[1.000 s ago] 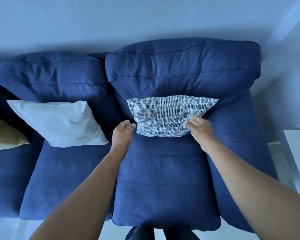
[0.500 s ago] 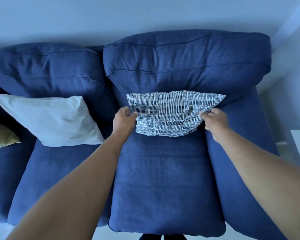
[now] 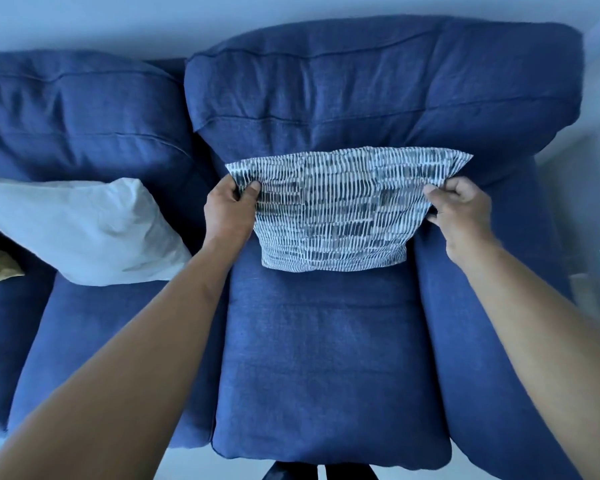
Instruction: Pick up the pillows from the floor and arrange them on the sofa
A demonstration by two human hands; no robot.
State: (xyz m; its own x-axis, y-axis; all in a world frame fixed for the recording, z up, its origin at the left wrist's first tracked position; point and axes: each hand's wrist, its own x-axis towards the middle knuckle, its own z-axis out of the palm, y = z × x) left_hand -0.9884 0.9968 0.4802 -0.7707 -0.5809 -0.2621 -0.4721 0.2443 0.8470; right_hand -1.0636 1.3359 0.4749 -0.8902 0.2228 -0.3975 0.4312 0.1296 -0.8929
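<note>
I pinch the patterned pillow (image 3: pixel 333 213) at its upper corners, left hand (image 3: pixel 227 211) and right hand (image 3: pixel 461 209) fingers closed on fabric. It leans against the sofa (image 3: pixel 326 358) backrest, looking soft and light.

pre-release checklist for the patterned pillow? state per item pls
1. Left hand pinching the patterned pillow at its upper left corner: ok.
2. Right hand gripping its upper right corner: ok.
3. Pillow bottom edge on the seat cushion: ok.
4. Pillow leaning on the back cushion: ok.
5. Apart from the white pillow: ok.
6. Will stay upright once released: cannot tell.
</note>
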